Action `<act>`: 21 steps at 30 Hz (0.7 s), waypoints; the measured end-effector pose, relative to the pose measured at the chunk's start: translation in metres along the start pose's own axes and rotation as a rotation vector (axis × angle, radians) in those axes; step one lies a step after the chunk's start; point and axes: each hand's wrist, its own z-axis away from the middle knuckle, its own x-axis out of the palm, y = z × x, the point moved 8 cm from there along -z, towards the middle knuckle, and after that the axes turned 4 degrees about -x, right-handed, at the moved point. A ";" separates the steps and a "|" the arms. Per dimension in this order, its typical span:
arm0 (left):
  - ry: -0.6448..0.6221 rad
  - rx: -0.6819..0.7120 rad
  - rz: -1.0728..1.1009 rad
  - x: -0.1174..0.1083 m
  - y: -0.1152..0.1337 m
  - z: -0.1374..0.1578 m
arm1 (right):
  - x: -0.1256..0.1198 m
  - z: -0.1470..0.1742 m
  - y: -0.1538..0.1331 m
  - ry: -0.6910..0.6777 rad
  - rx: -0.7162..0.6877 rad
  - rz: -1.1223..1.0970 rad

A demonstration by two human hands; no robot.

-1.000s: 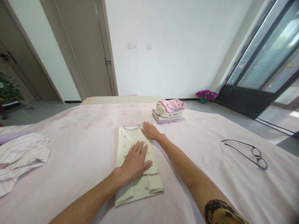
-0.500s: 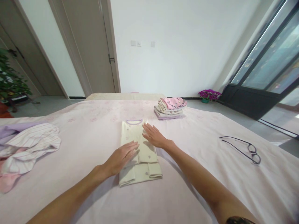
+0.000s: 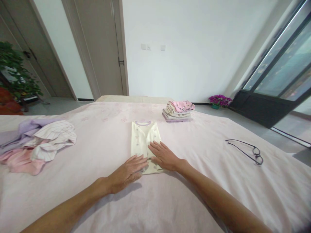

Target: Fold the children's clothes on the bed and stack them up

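Note:
A pale yellow shirt [image 3: 140, 139] with a lilac neckline and small printed motifs lies folded into a narrow strip, its collar away from me. Flat fingers of my left hand [image 3: 127, 173] rest over its lower left edge. My right hand [image 3: 165, 155] lies flat on its right side, fingers stretched out and pointing left. Between them the two hands cover much of the lower end of the shirt. Neither hand grips anything.
A stack of folded clothes [image 3: 178, 111] stands at the far side of the pink bedspread [image 3: 102, 136]. Crumpled clothes [image 3: 53, 137] in lilac, stripes and pink lie at the left. Eyeglasses [image 3: 256, 152] lie at the right. Purple flowers [image 3: 220, 100] stand on the floor beyond.
Both hands have slid towards me along the shirt, from its upper and middle parts to its lower end. The view has turned slightly left, showing more of the crumpled clothes.

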 end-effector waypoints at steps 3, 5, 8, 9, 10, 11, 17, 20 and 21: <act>0.362 -0.204 0.158 -0.035 -0.026 0.017 | -0.009 0.013 -0.004 0.084 -0.010 -0.038; 0.592 -0.359 0.175 -0.055 -0.049 0.031 | -0.020 0.020 -0.007 0.199 -0.018 -0.050; 0.719 -0.499 0.126 -0.068 -0.075 0.043 | -0.034 0.024 -0.016 0.322 -0.030 -0.049; 0.711 -0.524 0.101 -0.068 -0.080 0.043 | -0.035 0.022 -0.020 0.323 -0.038 -0.037; 0.688 -0.540 0.074 -0.067 -0.083 0.042 | -0.036 0.019 -0.026 0.310 -0.047 -0.016; 0.659 -0.548 0.045 -0.065 -0.085 0.041 | -0.035 0.014 -0.031 0.290 -0.056 0.016; 0.563 -0.518 -0.085 -0.052 -0.072 0.034 | -0.023 -0.013 -0.061 0.180 -0.136 0.241; 0.532 -0.490 -0.113 -0.046 -0.066 0.031 | -0.016 -0.023 -0.066 0.145 -0.158 0.339; 0.526 -0.483 -0.118 -0.045 -0.065 0.030 | -0.015 -0.025 -0.066 0.136 -0.158 0.365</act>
